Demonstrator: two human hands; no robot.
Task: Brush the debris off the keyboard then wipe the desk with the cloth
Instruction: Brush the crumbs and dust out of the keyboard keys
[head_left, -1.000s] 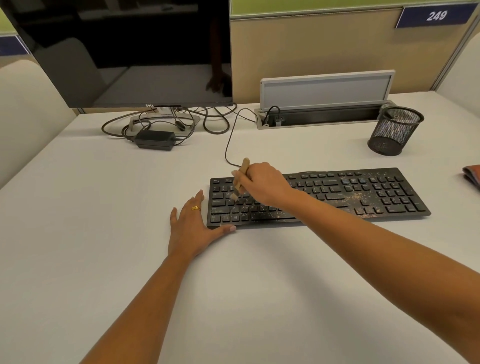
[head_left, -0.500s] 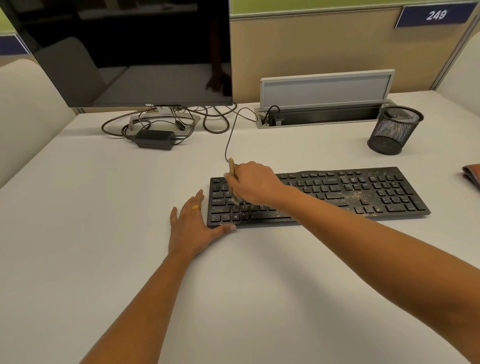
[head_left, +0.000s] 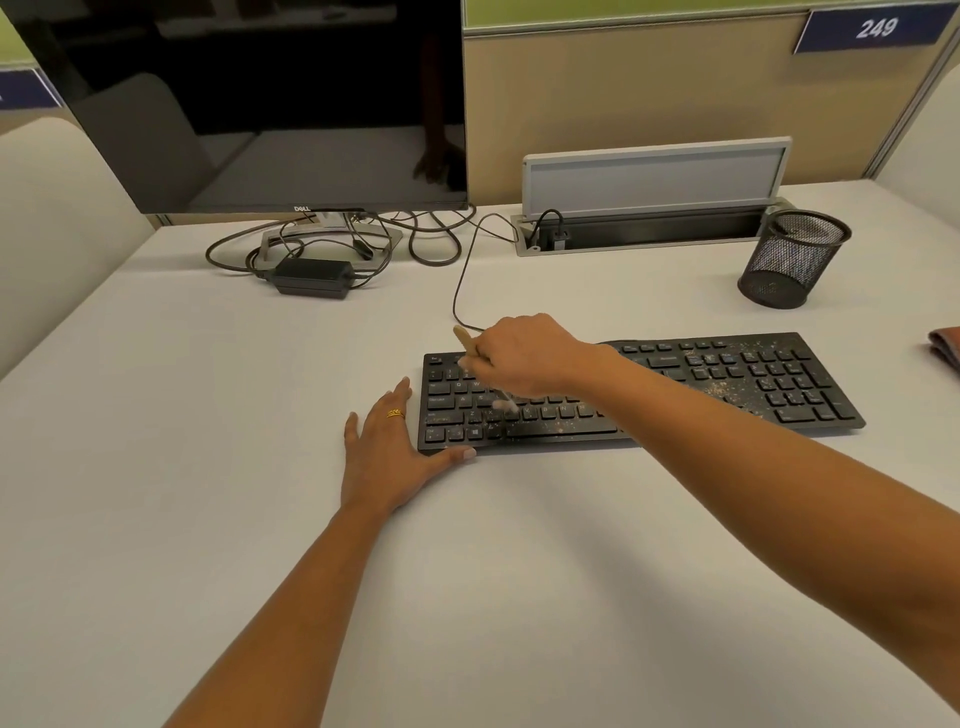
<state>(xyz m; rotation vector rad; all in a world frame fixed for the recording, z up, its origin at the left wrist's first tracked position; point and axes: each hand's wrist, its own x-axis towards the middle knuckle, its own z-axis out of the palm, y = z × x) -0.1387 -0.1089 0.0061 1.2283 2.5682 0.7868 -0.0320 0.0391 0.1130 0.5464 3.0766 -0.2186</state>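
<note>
A black keyboard (head_left: 727, 384) lies on the white desk (head_left: 208, 415), speckled with brownish debris (head_left: 727, 387), thickest on its right half. My right hand (head_left: 524, 356) grips a small wooden-handled brush (head_left: 465, 340) over the keyboard's left half; the pale bristles (head_left: 504, 404) touch the keys. My left hand (head_left: 387, 452) rests flat on the desk against the keyboard's left end, thumb along its front edge. A folded reddish cloth (head_left: 945, 345) peeks in at the right edge of the frame.
A dark monitor (head_left: 260, 104) stands at the back left with a power adapter (head_left: 311, 278) and tangled cables in front. A cable box with a raised lid (head_left: 654, 176) sits behind the keyboard, a black mesh pen cup (head_left: 792, 260) at the right.
My right hand has swept the brush toward me across the left keys, its handle tilting from right-leaning to left-leaning. My left hand has stayed put.
</note>
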